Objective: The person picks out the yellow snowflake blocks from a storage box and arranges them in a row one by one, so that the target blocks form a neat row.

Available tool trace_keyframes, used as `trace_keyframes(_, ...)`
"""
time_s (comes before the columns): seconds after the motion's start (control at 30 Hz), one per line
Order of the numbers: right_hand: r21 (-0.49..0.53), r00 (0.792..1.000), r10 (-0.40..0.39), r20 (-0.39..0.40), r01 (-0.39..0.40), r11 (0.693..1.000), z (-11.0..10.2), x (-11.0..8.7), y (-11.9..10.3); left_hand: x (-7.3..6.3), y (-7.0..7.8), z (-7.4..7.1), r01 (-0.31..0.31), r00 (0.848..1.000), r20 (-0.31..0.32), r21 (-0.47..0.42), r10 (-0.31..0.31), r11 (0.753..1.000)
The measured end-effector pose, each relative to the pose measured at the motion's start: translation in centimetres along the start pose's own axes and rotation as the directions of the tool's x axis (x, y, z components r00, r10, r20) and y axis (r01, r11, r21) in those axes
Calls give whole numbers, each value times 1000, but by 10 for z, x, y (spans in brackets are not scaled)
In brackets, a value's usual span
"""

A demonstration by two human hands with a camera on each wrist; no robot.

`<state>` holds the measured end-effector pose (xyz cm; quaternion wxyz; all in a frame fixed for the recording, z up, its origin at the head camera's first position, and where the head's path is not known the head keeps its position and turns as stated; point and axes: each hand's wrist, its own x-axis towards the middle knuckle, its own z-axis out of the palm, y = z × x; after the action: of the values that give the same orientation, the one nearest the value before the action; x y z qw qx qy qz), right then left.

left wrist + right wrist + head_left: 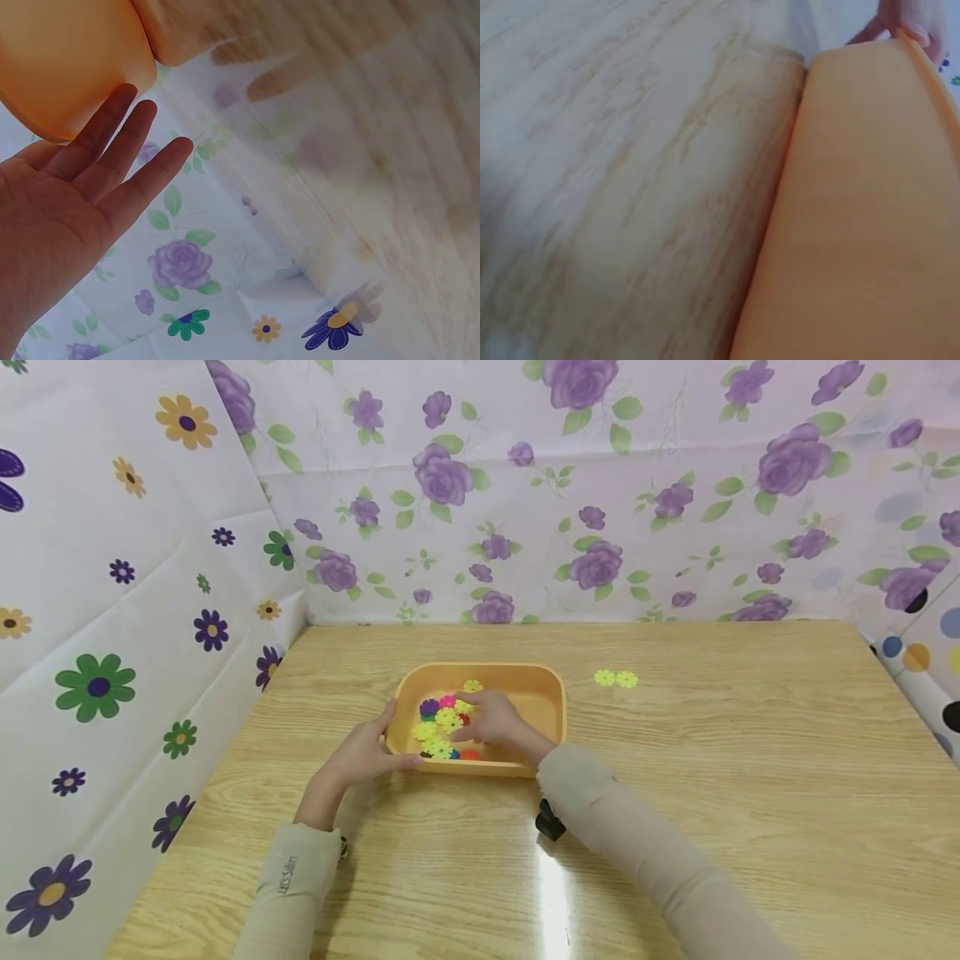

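Observation:
An orange plastic basin (480, 768) on the table holds a cluster of small flower-shaped plastic pieces (447, 720), mostly yellow, with purple, pink, red and blue ones among them. My left hand (363, 752) holds the basin's left end, its thumb along the near rim. In the left wrist view several straight fingers (124, 154) spread beside the basin's outer wall (75, 67). Reaching over the near rim, my right hand (491, 720) is inside the basin, thumb and forefinger apart over the pieces. The right wrist view shows mainly the basin's outer side (862, 202).
Two yellow flower pieces (616, 678) lie side by side on the wooden table (735, 760), right of the basin. Flower-printed sheets (525, 527) stand behind and to the left. A small black device (550, 821) sits under the right wrist.

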<state>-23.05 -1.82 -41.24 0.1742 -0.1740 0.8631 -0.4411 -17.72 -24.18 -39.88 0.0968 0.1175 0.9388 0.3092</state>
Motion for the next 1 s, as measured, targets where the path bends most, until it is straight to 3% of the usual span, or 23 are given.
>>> trace_keyframes(0.17, -164, 995, -68, 75, 80, 983, 10, 3, -2, 0, 1, -1, -9, 1000, 2, 10, 9, 1000)
trace_keyframes(0.37, -201, 976, -153, 155, 183, 962, 18, 4, -1, 0, 1, 0, -6, 1000, 0, 18, 6, 1000)
trace_keyframes(0.6, -337, 954, -206, 218, 272, 901, 24, 5, 0, -1, 1, 0, -11, 1000, -10, 17, 11, 1000)
trace_keyframes(0.8, -394, 950, -217, 223, 292, 872, 26, 5, -2, -1, 1, -1, -17, 1000, -10, 12, 17, 1000)
trace_keyframes(1.0, -395, 958, -214, 192, 275, 877, 27, 6, 0, 0, 1, -1, -18, 1000, -7, 18, 18, 1000)
